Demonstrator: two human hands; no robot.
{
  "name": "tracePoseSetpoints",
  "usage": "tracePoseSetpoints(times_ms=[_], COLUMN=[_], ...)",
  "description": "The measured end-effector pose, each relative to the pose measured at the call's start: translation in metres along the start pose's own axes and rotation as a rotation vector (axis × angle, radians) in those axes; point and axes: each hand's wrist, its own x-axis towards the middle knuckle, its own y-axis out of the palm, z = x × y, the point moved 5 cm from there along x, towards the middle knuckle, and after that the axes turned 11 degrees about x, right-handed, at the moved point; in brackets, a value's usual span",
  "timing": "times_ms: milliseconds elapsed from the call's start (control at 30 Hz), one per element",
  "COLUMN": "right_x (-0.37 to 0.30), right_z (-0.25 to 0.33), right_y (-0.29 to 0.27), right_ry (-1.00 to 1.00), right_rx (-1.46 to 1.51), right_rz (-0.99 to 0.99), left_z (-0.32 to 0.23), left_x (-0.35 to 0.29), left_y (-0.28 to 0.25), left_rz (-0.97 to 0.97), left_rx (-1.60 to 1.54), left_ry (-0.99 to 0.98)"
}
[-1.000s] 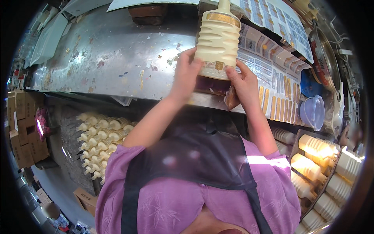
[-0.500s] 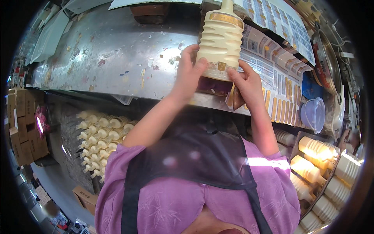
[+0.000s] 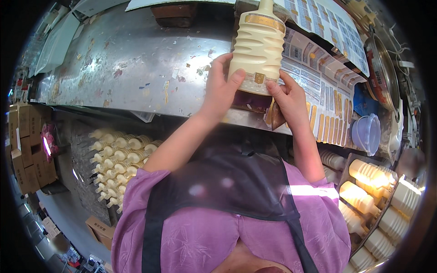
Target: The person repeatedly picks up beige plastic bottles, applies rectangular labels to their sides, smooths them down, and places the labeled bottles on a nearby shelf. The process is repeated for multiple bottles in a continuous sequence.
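A cream plastic bottle (image 3: 259,50) with wavy ribs lies with its neck pointing away from me. A gold band (image 3: 265,22) crosses its shoulder, and a patterned label strip (image 3: 258,78) runs around its base end. My left hand (image 3: 221,86) is closed on the lower left side, thumb on the front near the strip. From the right, my right hand (image 3: 290,98) grips the base end, its thumb pressing on the strip's right part. Under the base shows a dark purple-brown block (image 3: 252,101). Fingers behind the bottle are hidden.
Sticker sheets (image 3: 314,77) cover the metal bench (image 3: 136,82) at right, beside a translucent bucket (image 3: 365,134) and a round pan (image 3: 382,73). Below left stand many similar bottles (image 3: 120,154); more bottles (image 3: 359,195) lie in crates at right. Cardboard boxes (image 3: 29,145) are stacked far left.
My left thumb has slid slightly right on the bottle, and the bottle has shifted very slightly. Both hands keep their hold at the base end.
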Motion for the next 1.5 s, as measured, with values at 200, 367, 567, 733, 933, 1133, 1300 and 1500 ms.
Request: tracePoseSetpoints(times_ms=[200, 367, 567, 733, 933, 1133, 1300, 1500], right_x=[0.001, -0.001, -0.001, -0.004, -0.007, -0.004, -0.008, -0.004], right_z=[-0.003, 0.0, 0.002, 0.011, 0.005, -0.005, 0.002, 0.0], right_y=[-0.001, 0.0, -0.003, -0.001, 0.0, -0.006, -0.005, -0.046], right_ry=[-0.014, -0.023, 0.016, 0.053, 0.032, 0.021, 0.033, -0.01], right_rx=[-0.015, -0.022, -0.048, -0.061, -0.038, -0.089, -0.113, -0.01], right_rz=[-0.007, -0.001, 0.03, 0.057, 0.043, 0.031, 0.014, -0.091], left_z=[0.0, 0.004, 0.007, 0.007, -0.024, -0.049, -0.071, -0.082], left_x=[-0.001, -0.007, -0.006, -0.005, -0.023, -0.024, -0.023, -0.009], left_y=[-0.001, -0.004, -0.002, -0.002, 0.0, 0.02, 0.023, 0.022], left_rz=[-0.002, -0.035, 0.001, 0.005, -0.31, -0.204, -0.168, -0.051], left_rx=[0.003, 0.101, 0.192, 0.12, 0.737, 0.962, 1.01, 0.964], left_ry=[-0.028, -0.005, -0.011, -0.024, 0.369, 0.659, 0.711, 0.737])
